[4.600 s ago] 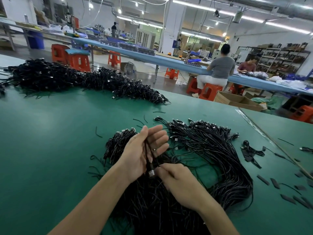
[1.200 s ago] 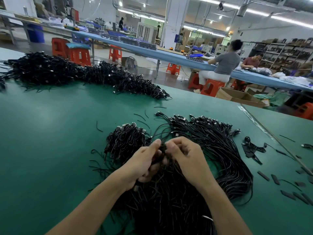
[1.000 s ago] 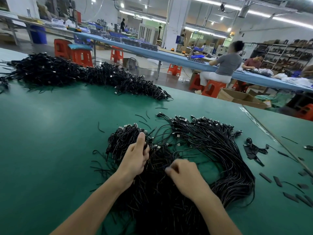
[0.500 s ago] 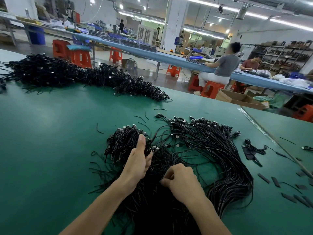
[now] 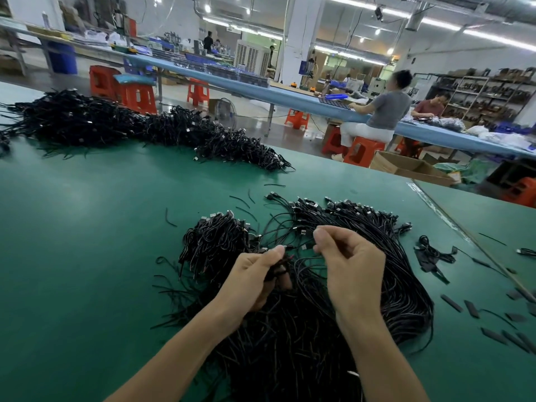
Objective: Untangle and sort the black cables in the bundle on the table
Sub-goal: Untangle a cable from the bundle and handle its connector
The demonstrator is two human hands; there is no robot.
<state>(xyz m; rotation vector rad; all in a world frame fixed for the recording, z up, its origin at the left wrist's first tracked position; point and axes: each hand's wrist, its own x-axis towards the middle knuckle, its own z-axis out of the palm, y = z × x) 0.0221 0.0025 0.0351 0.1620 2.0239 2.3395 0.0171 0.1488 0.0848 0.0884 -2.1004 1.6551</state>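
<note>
Hands are a little apart, just above the bundle [image 5: 293, 349] on the table [image 5: 87, 233] — left hand [image 5: 255, 278] grips a few strands [image 5: 277, 271], right hand [image 5: 352, 266] pinches 1 thin cable [image 5: 298, 247]. It runs sideways between them, so pulling apart seems natural.

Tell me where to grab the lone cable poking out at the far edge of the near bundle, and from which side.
Pinch its plug, coming from above on the far left. It lies flat on bare table, clear of the bundle, while the cable behind it runs right into the tangle. Pulling away lengthwise should probably free it.
</note>
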